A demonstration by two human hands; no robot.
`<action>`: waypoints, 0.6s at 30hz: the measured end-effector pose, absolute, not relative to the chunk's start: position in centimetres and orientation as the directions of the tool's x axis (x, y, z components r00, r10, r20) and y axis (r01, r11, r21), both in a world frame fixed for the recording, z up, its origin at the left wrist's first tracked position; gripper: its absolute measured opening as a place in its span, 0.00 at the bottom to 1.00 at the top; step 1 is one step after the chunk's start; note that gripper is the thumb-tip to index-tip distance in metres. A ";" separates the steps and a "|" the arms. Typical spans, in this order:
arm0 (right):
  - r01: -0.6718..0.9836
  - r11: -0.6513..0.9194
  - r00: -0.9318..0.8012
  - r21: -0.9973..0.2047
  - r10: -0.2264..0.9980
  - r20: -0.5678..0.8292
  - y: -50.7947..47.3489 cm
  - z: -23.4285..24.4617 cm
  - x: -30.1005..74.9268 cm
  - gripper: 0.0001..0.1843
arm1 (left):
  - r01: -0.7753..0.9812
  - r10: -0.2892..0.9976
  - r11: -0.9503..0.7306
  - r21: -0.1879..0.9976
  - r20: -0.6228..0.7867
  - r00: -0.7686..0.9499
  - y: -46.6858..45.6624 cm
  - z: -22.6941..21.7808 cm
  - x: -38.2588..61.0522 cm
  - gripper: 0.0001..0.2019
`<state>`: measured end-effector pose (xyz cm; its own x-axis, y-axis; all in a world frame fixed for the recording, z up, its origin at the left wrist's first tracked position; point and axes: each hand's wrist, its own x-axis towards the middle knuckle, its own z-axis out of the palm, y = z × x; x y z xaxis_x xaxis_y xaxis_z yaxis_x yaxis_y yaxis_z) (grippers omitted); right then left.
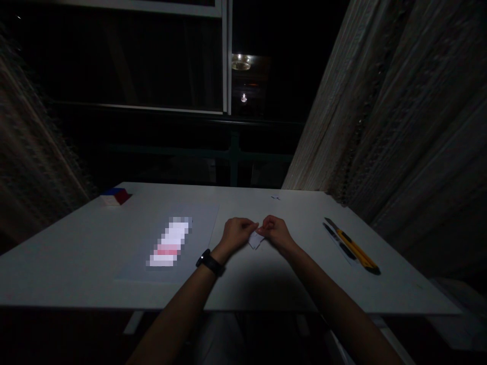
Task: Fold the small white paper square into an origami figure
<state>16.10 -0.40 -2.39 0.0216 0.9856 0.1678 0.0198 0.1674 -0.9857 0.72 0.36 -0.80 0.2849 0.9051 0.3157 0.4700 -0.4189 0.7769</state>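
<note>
Near the middle of the white table, a small piece of folded white paper (256, 240) is pinched between my two hands. My left hand (238, 232), with a dark watch (210, 262) on its wrist, grips the paper's upper left side between thumb and fingers. On the upper right side, my right hand (277, 232) holds it with fingers curled. The fingertips almost meet and cover the top of the paper. Its lower corner points toward me, just above the tabletop.
A lit phone (171, 243), its screen blurred, lies on a pale sheet (205, 223) at left. Behind it sits a red, blue and white cube (116, 196). At right lie a yellow utility knife (357, 251) and a dark pen (340, 242). Small scraps (275, 197) lie at the back.
</note>
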 end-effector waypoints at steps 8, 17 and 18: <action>0.068 0.197 -0.044 -0.978 0.980 0.194 -0.6 -2.1 16.0 0.17 | 0.464 0.911 -0.407 0.787 0.314 0.266 0.7 -1.3 0.8 0.18; 0.031 0.163 -0.057 -0.986 0.985 0.161 -0.9 -1.8 15.9 0.20 | 0.398 0.898 -0.426 0.813 0.324 0.298 0.9 -1.5 0.9 0.17; 0.015 0.145 -0.059 -0.989 0.988 0.144 -0.9 -1.8 16.0 0.20 | 0.373 0.890 -0.438 0.818 0.334 0.311 0.9 -1.5 0.9 0.16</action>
<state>15.95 -0.88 -1.79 -0.0585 0.9878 0.1441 0.0152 0.1452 -0.9893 0.88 0.93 -1.46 0.3108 0.8897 0.3344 0.3733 -0.4378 0.8179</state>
